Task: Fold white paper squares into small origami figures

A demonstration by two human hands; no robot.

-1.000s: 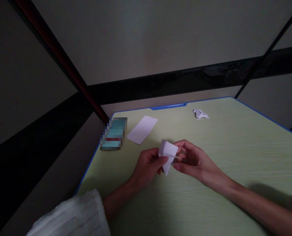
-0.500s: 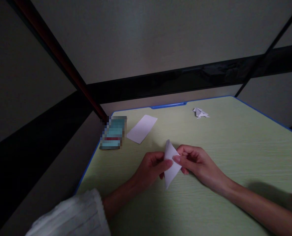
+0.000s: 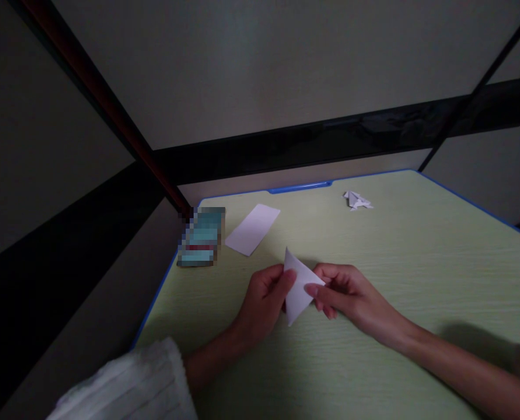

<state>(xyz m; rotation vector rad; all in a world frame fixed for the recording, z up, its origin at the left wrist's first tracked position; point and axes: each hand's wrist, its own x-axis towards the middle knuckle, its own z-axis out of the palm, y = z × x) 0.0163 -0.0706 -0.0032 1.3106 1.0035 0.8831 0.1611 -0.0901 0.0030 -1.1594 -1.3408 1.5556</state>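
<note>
A white sheet of paper folded into a triangle [image 3: 299, 290] is held above the table between both hands. My left hand [image 3: 264, 300] pinches its left edge, thumb on the front face and fingers behind. On the other side, my right hand [image 3: 345, 291] grips the paper near its right-hand point, its thumb lying on the front. The fingers behind the paper are partly hidden. Beyond the hands lies a flat white paper strip [image 3: 253, 228]. A folded white paper figure, frog-like in shape [image 3: 357, 200], rests near the far edge.
The light wood-grain table [image 3: 417, 251] has a blue rim and a blue groove [image 3: 301, 187] at its back edge. At the far left corner sits a pixelated teal rectangular object [image 3: 202, 236]. Cabinet-like panels [image 3: 286, 70] rise directly behind and at the left.
The paper triangle has turned to show its front face more broadly, and its upper tip has shifted left. My left thumb has moved up and left along it.
</note>
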